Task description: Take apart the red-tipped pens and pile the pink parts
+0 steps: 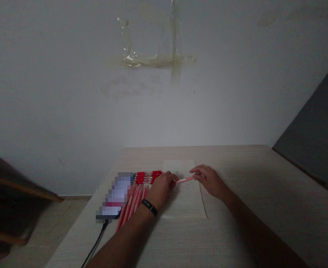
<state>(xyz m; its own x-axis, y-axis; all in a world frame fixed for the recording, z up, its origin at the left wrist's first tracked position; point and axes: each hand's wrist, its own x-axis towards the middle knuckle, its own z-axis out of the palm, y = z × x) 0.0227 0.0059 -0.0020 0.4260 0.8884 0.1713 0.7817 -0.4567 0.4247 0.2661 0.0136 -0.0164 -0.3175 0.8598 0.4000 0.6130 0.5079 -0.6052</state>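
Note:
Both my hands hold one pink pen between them over a pale sheet of paper on the wooden table. My left hand is curled round the pen's left end, a black band on its wrist. My right hand pinches the pen's right end with its fingertips. Just left of my left hand lie several pink pens with red caps, side by side.
A blurred-out flat object with a black cable lies at the table's left edge. The table stands against a white wall with old tape marks. Dark wooden furniture is at the left.

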